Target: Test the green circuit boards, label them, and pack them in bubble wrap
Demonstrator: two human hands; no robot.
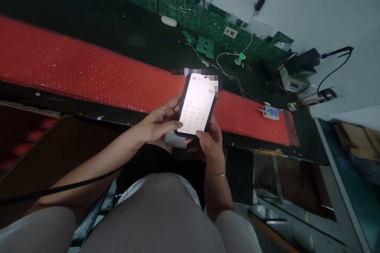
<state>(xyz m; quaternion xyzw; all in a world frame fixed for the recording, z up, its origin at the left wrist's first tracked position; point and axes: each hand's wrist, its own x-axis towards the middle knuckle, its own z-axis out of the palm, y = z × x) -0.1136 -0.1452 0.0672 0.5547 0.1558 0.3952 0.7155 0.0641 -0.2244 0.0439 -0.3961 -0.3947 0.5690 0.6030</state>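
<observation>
A dark-cased phone (197, 104) with a bright lit screen showing a calculator and the number 150 is held in front of me, above the near edge of the workbench. My left hand (157, 124) wraps round its left side, thumb resting at the lower left corner of the screen. My right hand (211, 140) cups the phone's bottom right corner, thumb at the lower edge of the screen. A thin bracelet sits on the right wrist. My lap is below the hands.
A long strip of red bubble wrap (89, 71) runs across the dark bench. Behind it lie green circuit boards (204, 46), a solder spool (240, 59), white wires, a small white meter (270, 112) and a soldering station (292, 83). A black cable (59, 189) crosses my left arm.
</observation>
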